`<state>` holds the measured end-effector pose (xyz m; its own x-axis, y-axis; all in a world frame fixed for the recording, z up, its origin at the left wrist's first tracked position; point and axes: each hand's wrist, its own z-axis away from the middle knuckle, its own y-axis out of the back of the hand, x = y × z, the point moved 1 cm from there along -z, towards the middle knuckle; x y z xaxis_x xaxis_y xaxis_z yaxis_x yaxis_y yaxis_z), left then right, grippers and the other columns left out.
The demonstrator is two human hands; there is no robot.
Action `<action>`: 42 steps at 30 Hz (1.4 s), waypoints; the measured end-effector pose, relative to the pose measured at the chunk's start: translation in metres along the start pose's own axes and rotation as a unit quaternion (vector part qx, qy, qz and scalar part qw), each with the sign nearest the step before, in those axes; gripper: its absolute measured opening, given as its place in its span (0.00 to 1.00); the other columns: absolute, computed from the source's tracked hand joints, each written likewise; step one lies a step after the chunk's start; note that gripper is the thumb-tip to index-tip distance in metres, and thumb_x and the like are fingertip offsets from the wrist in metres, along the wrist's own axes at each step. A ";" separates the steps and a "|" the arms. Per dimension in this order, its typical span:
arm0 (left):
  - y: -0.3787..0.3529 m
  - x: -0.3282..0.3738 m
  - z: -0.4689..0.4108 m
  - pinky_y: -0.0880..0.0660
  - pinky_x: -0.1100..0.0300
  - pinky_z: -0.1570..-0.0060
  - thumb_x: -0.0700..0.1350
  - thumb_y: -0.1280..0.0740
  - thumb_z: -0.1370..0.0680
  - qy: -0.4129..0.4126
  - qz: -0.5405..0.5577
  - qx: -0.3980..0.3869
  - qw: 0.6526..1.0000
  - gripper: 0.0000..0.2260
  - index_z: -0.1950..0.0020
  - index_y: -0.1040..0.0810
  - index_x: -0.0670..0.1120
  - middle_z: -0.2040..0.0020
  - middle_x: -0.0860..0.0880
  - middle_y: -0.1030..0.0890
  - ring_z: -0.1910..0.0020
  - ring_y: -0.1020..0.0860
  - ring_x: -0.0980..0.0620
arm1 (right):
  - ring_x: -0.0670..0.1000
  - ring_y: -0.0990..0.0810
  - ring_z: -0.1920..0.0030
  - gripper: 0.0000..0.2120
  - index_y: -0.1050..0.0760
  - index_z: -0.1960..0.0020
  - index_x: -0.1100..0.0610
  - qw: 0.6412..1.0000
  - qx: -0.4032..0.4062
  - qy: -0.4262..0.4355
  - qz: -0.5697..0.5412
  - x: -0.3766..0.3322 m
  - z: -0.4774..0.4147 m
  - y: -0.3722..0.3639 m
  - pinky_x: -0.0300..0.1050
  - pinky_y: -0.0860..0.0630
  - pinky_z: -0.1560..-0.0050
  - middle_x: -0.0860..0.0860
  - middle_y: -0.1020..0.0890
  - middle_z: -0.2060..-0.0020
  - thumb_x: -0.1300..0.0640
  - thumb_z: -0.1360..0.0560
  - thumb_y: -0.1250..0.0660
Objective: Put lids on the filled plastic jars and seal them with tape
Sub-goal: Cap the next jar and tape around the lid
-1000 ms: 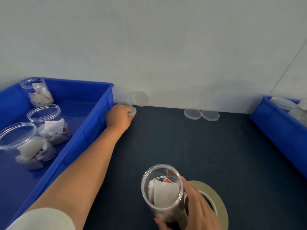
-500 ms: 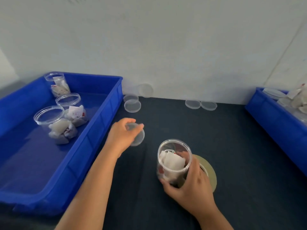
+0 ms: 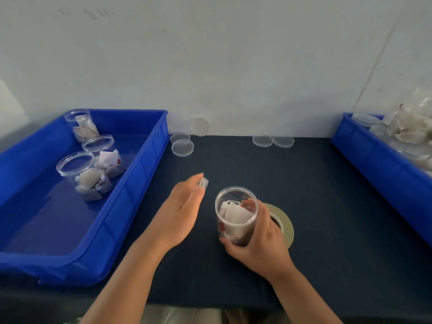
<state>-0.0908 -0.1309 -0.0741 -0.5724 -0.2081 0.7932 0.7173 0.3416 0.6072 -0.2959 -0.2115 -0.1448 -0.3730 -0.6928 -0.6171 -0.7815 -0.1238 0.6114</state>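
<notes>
My right hand [image 3: 259, 244] grips a clear plastic jar [image 3: 236, 213] filled with white packets, standing open-topped on the dark table. A roll of pale tape [image 3: 284, 224] lies flat just behind and right of that jar. My left hand [image 3: 180, 211] hovers to the jar's left and holds a clear lid [image 3: 203, 183] at its fingertips, mostly hidden by the fingers. Several loose clear lids lie near the wall: a stacked pair [image 3: 182, 147], one leaning on the wall [image 3: 199, 126], and two more [image 3: 273, 141].
A blue bin [image 3: 131, 195] on the left holds three open filled jars [image 3: 86, 176]. Another blue bin [image 3: 378, 160] at the right edge holds lids and white packets. A pale wall runs along the table's back edge.
My left hand has brought the lid from beside the left bin toward the jar. The view pulled back and up; my right hand keeps its grip on the jar.
</notes>
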 end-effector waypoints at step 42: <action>-0.034 0.075 0.009 0.27 0.62 0.47 0.67 0.35 0.23 -0.357 -0.255 -0.099 0.893 0.11 0.52 0.26 0.62 0.45 0.63 0.26 0.45 0.26 0.60 | 0.43 0.19 0.46 0.36 0.28 0.29 0.56 0.996 -0.085 0.027 -0.017 -0.003 0.004 0.005 0.41 0.19 0.52 0.44 0.20 0.43 0.41 0.31 0.24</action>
<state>-0.1616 -0.1498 -0.0357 -0.9015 0.3710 0.2228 0.3069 0.1852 0.9336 -0.3009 -0.2072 -0.1422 -0.3162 -0.7231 -0.6141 -0.6956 -0.2635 0.6684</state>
